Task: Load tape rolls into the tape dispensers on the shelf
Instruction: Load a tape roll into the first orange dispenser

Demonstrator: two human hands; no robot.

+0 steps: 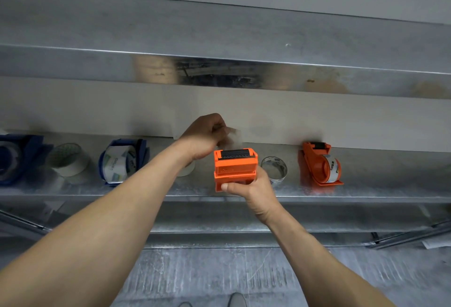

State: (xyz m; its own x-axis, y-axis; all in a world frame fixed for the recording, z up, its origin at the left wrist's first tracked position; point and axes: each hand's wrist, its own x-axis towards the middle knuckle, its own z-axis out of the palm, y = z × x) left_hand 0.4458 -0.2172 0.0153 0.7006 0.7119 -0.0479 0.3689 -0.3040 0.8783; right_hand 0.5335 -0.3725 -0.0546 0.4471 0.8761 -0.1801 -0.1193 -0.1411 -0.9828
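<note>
even, diffuse indoor light, moderately bright, with no hard source in view. soft shadows sit under the upper shelf (pixel 219 38) and behind the items on the lower shelf (pixel 366 192). a dull glare streak runs along the upper shelf's front lip, with smeared reflections near its middle. wide-angle distortion bows the shelf lines and stretches the forearms at the near edges. the left hand (pixel 205 135) and the clear tape strip (pixel 233 139) it pinches are motion-blurred; the far-left blue dispenser (pixel 14 157) looks soft.

Orange dispenser (pixel 235 167), second orange dispenser (pixel 317 163), blue dispenser (pixel 123 160), clear tape roll (pixel 274 168), grey metal shelf (pixel 170 188)
</note>
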